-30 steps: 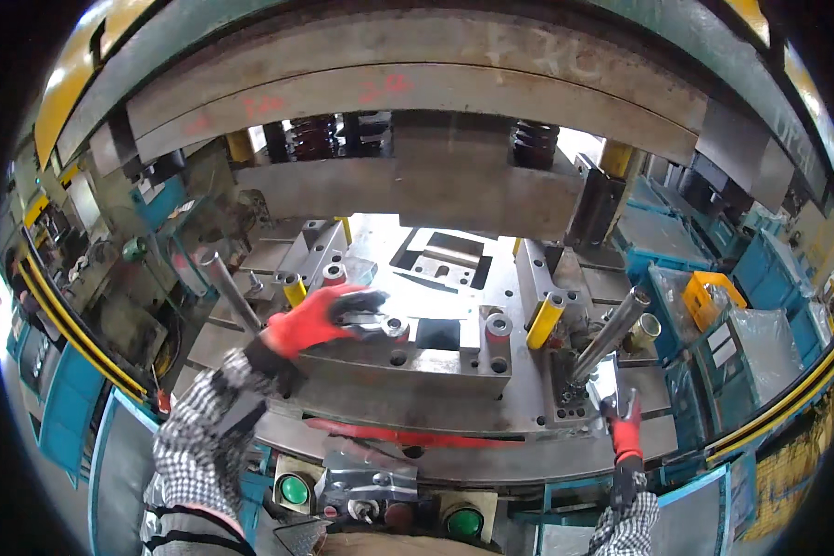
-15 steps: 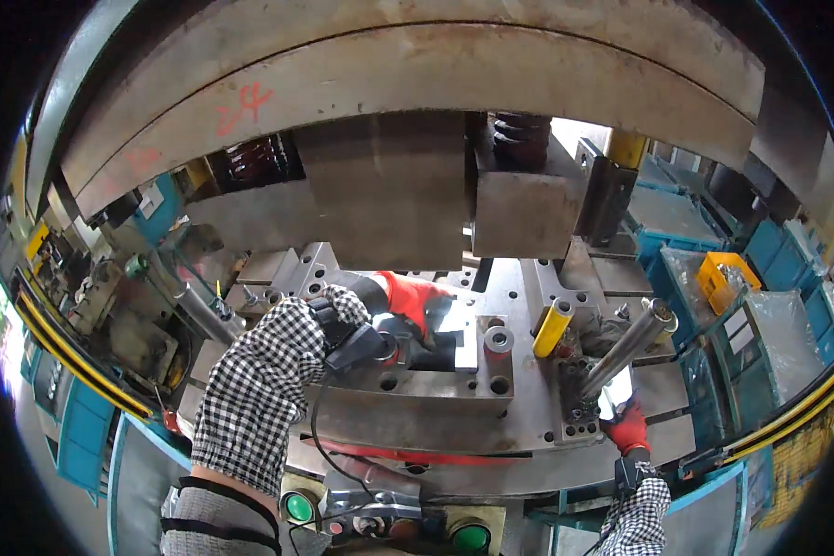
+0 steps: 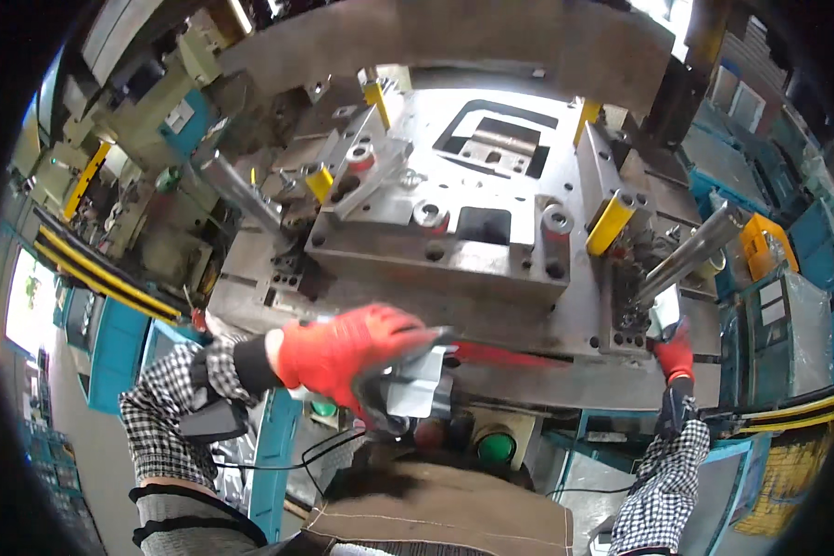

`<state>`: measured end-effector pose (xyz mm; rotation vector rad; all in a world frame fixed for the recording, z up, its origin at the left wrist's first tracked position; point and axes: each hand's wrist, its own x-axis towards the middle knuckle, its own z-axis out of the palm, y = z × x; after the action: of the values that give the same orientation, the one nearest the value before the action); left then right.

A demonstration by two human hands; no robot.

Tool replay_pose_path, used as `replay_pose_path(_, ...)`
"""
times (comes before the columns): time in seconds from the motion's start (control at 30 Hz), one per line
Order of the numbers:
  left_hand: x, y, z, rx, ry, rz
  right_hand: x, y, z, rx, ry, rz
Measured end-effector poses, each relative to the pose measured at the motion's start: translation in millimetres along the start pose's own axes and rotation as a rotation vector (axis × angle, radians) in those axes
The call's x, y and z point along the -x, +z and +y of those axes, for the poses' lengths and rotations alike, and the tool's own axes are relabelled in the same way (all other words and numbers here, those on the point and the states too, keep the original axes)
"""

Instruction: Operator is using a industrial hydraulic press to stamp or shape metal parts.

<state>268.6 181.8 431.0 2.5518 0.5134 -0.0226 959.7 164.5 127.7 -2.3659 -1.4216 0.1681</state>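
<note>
My left hand (image 3: 343, 357), in a red glove with a dark palm, is closed on a bent, shiny sheet-metal piece (image 3: 417, 385). Hand and piece are in front of the die's near edge, close to my body, and slightly blurred. At the right, my right hand (image 3: 674, 354), also red-gloved, grips a pale, bright metal piece (image 3: 663, 311) beside the right guide post (image 3: 690, 252). Its fingers are partly hidden. Between and beyond my hands lies the steel lower die (image 3: 408, 255), with a dark square opening (image 3: 485, 225) and ringed posts.
The heavy upper press block (image 3: 463, 42) hangs above the die. A left guide post (image 3: 246, 199) and yellow cylinders (image 3: 612, 222) stand up around it. Green push buttons (image 3: 497, 447) are below the near edge. Blue bins and a yellow crate (image 3: 766, 245) stand at right.
My left hand has come back from over the die toward my body, with the sheet-metal piece in it. My right hand stays by the right guide post. The view has shifted, showing more of the die.
</note>
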Motion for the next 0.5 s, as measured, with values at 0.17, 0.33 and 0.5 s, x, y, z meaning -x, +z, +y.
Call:
replay_pose_path(0.17, 17.2, 144.8, -10.7, -0.14, -0.323, -0.02, 22.8, -47.9, -14.1, -0.037, 0.057, -0.101)
replay_pose_path(0.33, -20.0, 228.3, -51.7, -0.478, -0.346, 0.026, 93.7, -78.9, 50.3, -0.48, 0.057, -0.119)
replay_pose_path(0.5, -20.0, 265.5, -65.7, -0.458, -0.315, 0.102, 182.1, -112.1, 66.2, -0.931, 0.023, -0.254)
